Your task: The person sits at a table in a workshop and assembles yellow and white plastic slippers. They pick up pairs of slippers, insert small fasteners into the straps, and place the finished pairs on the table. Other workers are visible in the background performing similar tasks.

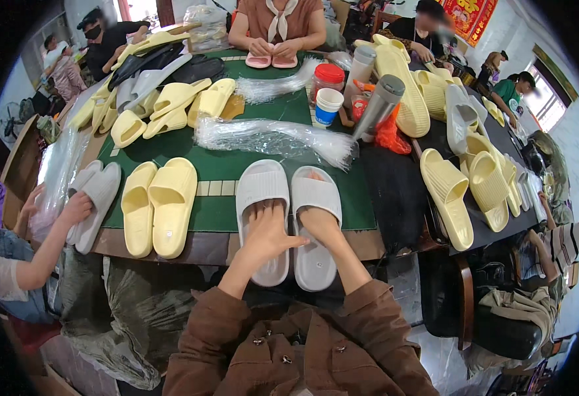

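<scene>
A pair of light grey slide slippers lies toe-away at the near table edge, heels overhanging it. My left hand [267, 229] reaches into the left slipper [263, 177], fingers spread with their tips under its strap. Its thumb stretches right across to the other slipper's footbed. My right hand [320, 221] is pushed under the strap of the right slipper [316, 264]; its outstretched fingertips show at the toe opening, while the rest of the fingers are hidden. Left of these, a pair of pale yellow slippers [170, 191] rests side by side on the green mat [220, 211].
Clear plastic bags [276, 140] lie beyond the slippers, near a paper cup [329, 105], a red-lidded jar [327, 76] and a steel tumbler [382, 102]. Yellow slippers [170, 105] pile up at left, others [448, 198] at right. Co-workers sit around; one at left handles grey slippers [98, 198].
</scene>
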`<state>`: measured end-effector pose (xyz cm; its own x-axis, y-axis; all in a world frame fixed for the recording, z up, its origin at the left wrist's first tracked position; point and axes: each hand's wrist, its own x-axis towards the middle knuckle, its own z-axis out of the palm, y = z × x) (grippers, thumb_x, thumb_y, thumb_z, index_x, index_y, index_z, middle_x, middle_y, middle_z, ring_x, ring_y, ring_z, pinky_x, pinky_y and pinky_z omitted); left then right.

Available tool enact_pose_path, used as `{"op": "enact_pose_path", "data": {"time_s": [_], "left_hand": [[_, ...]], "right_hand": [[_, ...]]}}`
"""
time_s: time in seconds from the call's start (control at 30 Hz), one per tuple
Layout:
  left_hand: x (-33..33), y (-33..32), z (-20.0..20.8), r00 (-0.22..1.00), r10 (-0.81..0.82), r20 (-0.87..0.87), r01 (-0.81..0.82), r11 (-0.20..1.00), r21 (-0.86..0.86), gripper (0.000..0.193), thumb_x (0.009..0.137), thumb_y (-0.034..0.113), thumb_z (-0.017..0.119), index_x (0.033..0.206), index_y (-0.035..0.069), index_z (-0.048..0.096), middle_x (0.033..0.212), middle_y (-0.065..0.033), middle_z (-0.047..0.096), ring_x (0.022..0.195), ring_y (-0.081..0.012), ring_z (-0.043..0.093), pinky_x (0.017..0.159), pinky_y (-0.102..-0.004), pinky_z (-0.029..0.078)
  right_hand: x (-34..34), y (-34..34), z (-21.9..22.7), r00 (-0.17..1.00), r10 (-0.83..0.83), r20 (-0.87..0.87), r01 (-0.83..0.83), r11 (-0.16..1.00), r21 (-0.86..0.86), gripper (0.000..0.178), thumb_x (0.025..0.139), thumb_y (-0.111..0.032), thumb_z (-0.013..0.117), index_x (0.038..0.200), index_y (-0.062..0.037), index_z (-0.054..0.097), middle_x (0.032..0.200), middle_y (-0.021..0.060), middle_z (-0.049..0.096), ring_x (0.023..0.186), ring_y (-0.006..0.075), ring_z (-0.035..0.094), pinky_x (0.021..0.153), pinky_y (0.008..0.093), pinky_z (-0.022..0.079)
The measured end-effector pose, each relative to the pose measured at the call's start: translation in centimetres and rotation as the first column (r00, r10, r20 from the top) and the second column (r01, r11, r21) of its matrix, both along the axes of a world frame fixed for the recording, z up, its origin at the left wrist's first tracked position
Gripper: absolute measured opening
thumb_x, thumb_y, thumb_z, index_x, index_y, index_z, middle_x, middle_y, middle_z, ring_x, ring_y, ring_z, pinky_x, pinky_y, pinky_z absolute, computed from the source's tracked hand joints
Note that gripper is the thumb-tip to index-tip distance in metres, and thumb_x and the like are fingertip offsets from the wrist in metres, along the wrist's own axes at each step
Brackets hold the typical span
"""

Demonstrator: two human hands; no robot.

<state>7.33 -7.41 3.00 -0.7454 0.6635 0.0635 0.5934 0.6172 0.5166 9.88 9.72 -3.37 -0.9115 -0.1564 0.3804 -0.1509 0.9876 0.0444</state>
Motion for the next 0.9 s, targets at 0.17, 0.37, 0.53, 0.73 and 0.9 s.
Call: {"op": "enact_pose_path", "data": {"time_s": [0.17,0.37,0.53,0.73,0.9], "left_hand": [[0.9,2.3,-0.4,0.996,0.083,0.033,-0.083,0.996,-0.018,0.107,0.060,0.042,0.080,0.134,-0.016,0.030,0.136,-0.0332,0.037,0.132,-0.0478,0.030,0.111,-0.0608,0.014],[1.5,3.1,-0.2,0.980,0.184,-0.076,-0.181,0.983,0.043,0.088,0.061,0.035,0.078,0.125,-0.014,0.042,0.129,-0.0287,0.046,0.123,-0.0441,0.043,0.109,-0.0585,0.020],[1.2,2.8,-0.3,0.986,0.163,-0.030,-0.163,0.987,0.005,0.087,0.061,0.039,0.077,0.123,-0.013,0.045,0.128,-0.0295,0.047,0.120,-0.0441,0.046,0.108,-0.0568,0.022],[1.3,2.0,-0.8,0.995,0.087,-0.041,-0.084,0.995,0.054,0.114,0.058,0.052,0.079,0.135,-0.015,0.030,0.143,-0.0325,0.031,0.136,-0.0437,0.025,0.113,-0.0552,0.013],[2.5,1.4,-1.4,0.988,0.073,-0.138,-0.064,0.996,0.068,0.120,0.057,0.055,0.080,0.138,-0.015,0.026,0.145,-0.0321,0.028,0.138,-0.0426,0.021,0.114,-0.0553,0.008]], "right_hand": [[-0.5,0.2,-0.4,1.000,-0.022,0.017,0.024,0.994,-0.103,0.043,0.084,-0.015,0.050,0.120,0.0082,0.053,0.123,0.0305,0.050,0.117,0.0444,0.047,0.102,0.0476,0.036],[-0.7,0.4,-0.9,0.999,-0.050,0.002,0.050,0.989,-0.139,0.047,0.085,-0.016,0.050,0.124,0.0084,0.048,0.127,0.0309,0.045,0.120,0.0445,0.043,0.104,0.0473,0.033],[-0.8,0.2,-1.0,0.999,-0.050,-0.003,0.049,0.986,-0.159,0.050,0.085,-0.017,0.049,0.128,0.0086,0.044,0.131,0.0313,0.042,0.123,0.0447,0.040,0.106,0.0470,0.031],[-0.9,0.3,-1.2,0.998,-0.058,-0.010,0.056,0.982,-0.181,0.054,0.086,-0.019,0.049,0.132,0.0088,0.039,0.136,0.0317,0.037,0.127,0.0449,0.037,0.108,0.0467,0.029],[-1.3,0.1,-1.7,0.996,-0.075,-0.041,0.066,0.978,-0.197,0.058,0.087,-0.020,0.048,0.135,0.0090,0.036,0.140,0.0321,0.034,0.130,0.0450,0.034,0.110,0.0464,0.027]]}}
